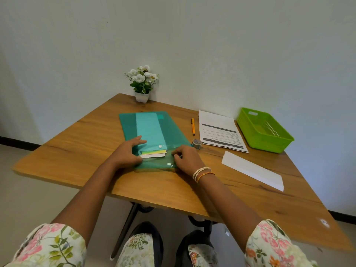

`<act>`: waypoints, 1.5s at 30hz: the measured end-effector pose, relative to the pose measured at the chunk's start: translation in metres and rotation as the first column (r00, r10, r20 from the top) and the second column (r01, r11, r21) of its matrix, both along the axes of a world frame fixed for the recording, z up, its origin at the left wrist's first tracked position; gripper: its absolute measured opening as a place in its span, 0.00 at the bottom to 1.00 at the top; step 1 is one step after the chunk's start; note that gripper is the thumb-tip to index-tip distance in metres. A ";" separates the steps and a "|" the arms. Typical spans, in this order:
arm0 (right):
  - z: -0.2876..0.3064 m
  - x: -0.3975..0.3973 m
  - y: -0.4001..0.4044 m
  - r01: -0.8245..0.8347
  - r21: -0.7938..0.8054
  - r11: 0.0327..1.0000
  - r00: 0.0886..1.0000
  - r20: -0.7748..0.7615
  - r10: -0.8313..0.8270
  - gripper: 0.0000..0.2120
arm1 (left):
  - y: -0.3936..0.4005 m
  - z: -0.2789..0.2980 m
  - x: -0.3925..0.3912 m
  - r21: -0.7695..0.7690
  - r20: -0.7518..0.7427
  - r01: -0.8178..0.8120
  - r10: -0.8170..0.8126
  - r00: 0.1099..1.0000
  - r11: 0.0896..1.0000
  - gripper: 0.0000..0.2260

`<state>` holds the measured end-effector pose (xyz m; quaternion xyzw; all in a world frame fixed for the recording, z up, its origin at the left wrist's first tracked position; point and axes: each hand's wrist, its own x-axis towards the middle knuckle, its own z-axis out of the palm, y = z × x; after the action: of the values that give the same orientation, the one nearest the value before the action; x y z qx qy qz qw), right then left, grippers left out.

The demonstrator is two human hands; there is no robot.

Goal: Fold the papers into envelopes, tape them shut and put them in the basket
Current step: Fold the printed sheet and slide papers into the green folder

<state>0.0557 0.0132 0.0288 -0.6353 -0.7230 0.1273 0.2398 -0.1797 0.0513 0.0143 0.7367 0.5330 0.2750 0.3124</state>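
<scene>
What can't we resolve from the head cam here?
- Printed sheet text: too small, head view.
- Papers inside green folder: count hidden by the cover and left hand.
- Right hand fingertips: curled, grip on the flap unclear.
- Tape roll: amount left unreadable.
- Basket near inside wall: hidden by its rim.

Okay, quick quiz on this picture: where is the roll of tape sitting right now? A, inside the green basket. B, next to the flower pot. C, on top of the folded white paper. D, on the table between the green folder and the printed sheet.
D: the roll of tape stands on the table between the green folder and the printed sheet, apart from the green basket.
</scene>
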 end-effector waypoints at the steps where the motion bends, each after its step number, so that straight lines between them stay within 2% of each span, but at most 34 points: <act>1: 0.000 -0.001 0.002 0.009 -0.011 1.000 1.000 0.017 -0.009 0.13 | -0.002 -0.004 0.002 0.048 -0.016 -0.021 0.021 1.000 0.999 0.30; 4: -0.003 -0.006 0.007 0.005 -0.007 1.000 0.996 0.091 -0.005 0.15 | -0.007 -0.012 0.007 0.215 0.055 -0.163 0.155 0.986 0.963 0.22; 7: -0.003 -0.012 0.009 0.011 0.015 1.000 0.992 0.126 -0.013 0.14 | -0.007 -0.012 0.008 0.307 0.086 -0.285 0.272 0.958 0.908 0.15; 13: -0.002 -0.024 0.020 0.084 -0.045 0.995 0.986 0.150 -0.076 0.10 | -0.012 -0.010 0.008 0.441 0.154 -0.328 0.290 0.945 0.835 0.10; 22: -0.005 -0.054 0.037 0.274 -0.148 0.950 0.957 -0.056 -0.285 0.11 | -0.014 -0.010 0.008 0.479 0.172 -0.292 0.238 0.956 0.828 0.10; 28: -0.007 -0.054 0.040 0.376 -0.217 0.901 0.877 -0.231 -0.421 0.08 | -0.012 -0.012 0.008 0.493 0.153 -0.279 0.233 0.960 0.824 0.09; 34: 0.001 -0.056 0.048 0.352 -0.334 0.874 0.847 -0.283 -0.449 0.06 | -0.013 -0.012 0.006 0.517 0.173 -0.277 0.218 0.960 0.810 0.09; 41: 0.006 -0.059 0.047 0.329 -0.415 0.848 0.807 -0.342 -0.481 0.10 | -0.015 -0.010 0.007 0.545 0.183 -0.263 0.193 0.964 0.796 0.09; 45: 0.008 -0.062 0.049 0.293 -0.446 0.846 0.739 -0.456 -0.496 0.11 | -0.014 -0.011 0.006 0.551 0.158 -0.253 0.198 0.967 0.795 0.09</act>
<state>-0.0061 0.0625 0.0364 -0.7426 -0.4333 0.3760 0.3457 -0.1735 0.0375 0.0031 0.7136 0.4961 0.4899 0.0687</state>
